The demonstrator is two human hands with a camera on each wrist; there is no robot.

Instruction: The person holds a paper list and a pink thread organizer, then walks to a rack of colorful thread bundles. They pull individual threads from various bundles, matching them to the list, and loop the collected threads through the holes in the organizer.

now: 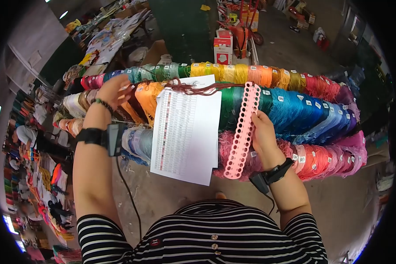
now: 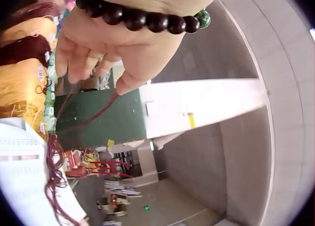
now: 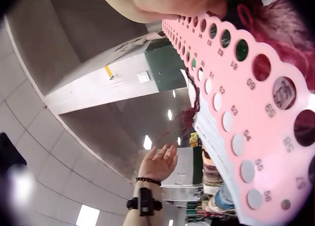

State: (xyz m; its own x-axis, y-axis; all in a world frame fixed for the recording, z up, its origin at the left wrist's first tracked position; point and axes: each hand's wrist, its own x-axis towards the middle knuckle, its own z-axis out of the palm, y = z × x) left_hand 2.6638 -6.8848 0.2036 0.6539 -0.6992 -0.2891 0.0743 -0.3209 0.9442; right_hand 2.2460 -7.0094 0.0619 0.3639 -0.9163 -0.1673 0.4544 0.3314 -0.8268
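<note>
One pink perforated card (image 1: 243, 131): grasped at its edge by right grip (image 1: 265, 134), just beside printed sheets (image 1: 194, 132), above coloured skeins (image 1: 295, 110) | left grip (image 1: 114, 91): released, fingers loosely extended, strands at fingertips | dark-red thread (image 1: 193, 90): across sheets' upper part

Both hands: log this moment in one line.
Left hand: open, at dark red thread | right hand: grips pink card | printed sheet: over skeins

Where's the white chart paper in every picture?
Head: the white paper is in the middle.
Left wrist: bottom left corner.
Right wrist: lower right, partly behind the pink holed card.
Shared landmark: dark red thread by the paper.
</note>
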